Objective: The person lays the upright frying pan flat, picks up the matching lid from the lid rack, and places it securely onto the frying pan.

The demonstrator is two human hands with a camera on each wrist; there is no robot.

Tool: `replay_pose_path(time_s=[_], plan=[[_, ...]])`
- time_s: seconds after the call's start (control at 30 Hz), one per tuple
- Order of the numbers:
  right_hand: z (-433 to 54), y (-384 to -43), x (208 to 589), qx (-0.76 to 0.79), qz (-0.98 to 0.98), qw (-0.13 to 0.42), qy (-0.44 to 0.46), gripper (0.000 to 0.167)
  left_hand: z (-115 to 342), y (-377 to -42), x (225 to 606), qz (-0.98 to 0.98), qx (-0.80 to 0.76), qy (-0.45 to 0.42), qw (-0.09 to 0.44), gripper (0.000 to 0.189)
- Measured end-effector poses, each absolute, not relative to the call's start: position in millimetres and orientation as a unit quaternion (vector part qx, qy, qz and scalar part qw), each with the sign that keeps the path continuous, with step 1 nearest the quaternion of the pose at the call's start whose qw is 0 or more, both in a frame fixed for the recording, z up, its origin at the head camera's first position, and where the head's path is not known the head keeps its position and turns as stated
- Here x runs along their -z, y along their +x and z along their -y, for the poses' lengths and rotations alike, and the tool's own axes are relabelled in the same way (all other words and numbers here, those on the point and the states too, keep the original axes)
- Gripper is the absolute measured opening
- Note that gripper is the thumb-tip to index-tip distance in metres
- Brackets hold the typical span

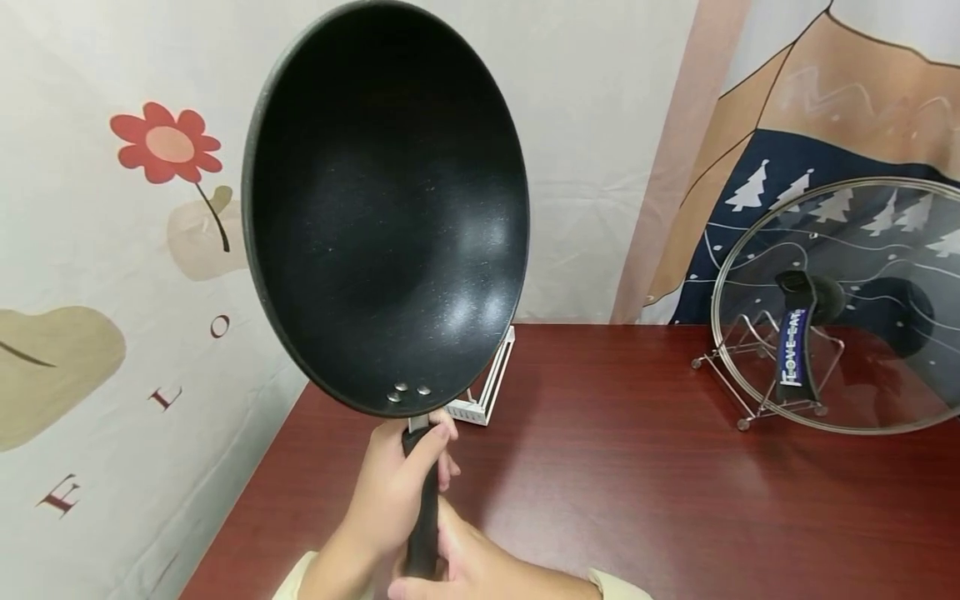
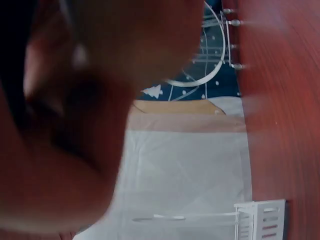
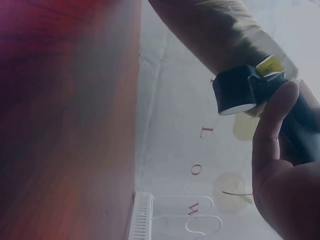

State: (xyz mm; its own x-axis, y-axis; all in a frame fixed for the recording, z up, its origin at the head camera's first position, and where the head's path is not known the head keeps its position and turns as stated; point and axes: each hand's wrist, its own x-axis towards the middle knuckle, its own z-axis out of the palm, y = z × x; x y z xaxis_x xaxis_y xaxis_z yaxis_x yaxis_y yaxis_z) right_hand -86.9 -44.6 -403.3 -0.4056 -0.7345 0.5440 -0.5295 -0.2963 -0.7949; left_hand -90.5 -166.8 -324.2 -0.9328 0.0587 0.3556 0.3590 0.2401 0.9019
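Observation:
A black wok (image 1: 390, 208) is held upright in the head view, its dark inside facing me. Its black handle (image 1: 427, 508) points down toward me. My left hand (image 1: 386, 492) grips the handle just below the rivets, thumb laid along the front. Lower down, my right hand (image 1: 487, 554) holds the handle near its end. In the right wrist view the right thumb (image 3: 275, 120) lies against the dark handle (image 3: 300, 125). Close up and blurred, the left hand (image 2: 65, 185) fills the left side of its wrist view.
To the right a glass lid (image 1: 892, 333) with a black knob handle stands in a wire rack (image 1: 738, 400) on the red-brown table (image 1: 637, 483). Behind the wok, partly hidden, is a white rack (image 1: 483, 396). Printed cloth (image 1: 600, 167) hangs behind and at left.

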Motion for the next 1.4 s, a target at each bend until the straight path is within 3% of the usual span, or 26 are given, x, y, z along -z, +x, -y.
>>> replay_pose_path(time_s=[0.23,0.5,0.67,0.83,1.07,1.17,1.27,1.4], plan=[[42,-87,404,0.620,-0.588,0.098,-0.510,0.047,162,-90,326,0.788,0.598,-0.083,0.121,0.007],[36,-89,406,0.581,-0.659,0.052,-0.476,0.084,159,-95,328,0.783,0.615,-0.043,0.082,0.016],[35,-90,406,0.598,-0.648,0.074,-0.466,0.084,158,-98,330,0.792,0.601,-0.058,0.088,0.015],[34,-89,408,0.582,-0.660,0.050,-0.472,0.081,156,-98,332,0.795,0.595,-0.074,0.093,0.015],[33,-86,406,0.601,-0.670,0.102,-0.423,0.085,155,-99,334,0.780,0.610,-0.087,0.106,0.012],[33,-88,404,0.587,-0.675,0.100,-0.435,0.082,155,-99,335,0.781,0.608,-0.085,0.115,0.012],[30,-87,400,0.583,-0.683,0.132,-0.419,0.086,156,-99,335,0.785,0.602,-0.084,0.116,0.011],[25,-88,395,0.584,-0.687,0.215,-0.376,0.093,156,-98,336,0.788,0.599,-0.088,0.111,0.012]])
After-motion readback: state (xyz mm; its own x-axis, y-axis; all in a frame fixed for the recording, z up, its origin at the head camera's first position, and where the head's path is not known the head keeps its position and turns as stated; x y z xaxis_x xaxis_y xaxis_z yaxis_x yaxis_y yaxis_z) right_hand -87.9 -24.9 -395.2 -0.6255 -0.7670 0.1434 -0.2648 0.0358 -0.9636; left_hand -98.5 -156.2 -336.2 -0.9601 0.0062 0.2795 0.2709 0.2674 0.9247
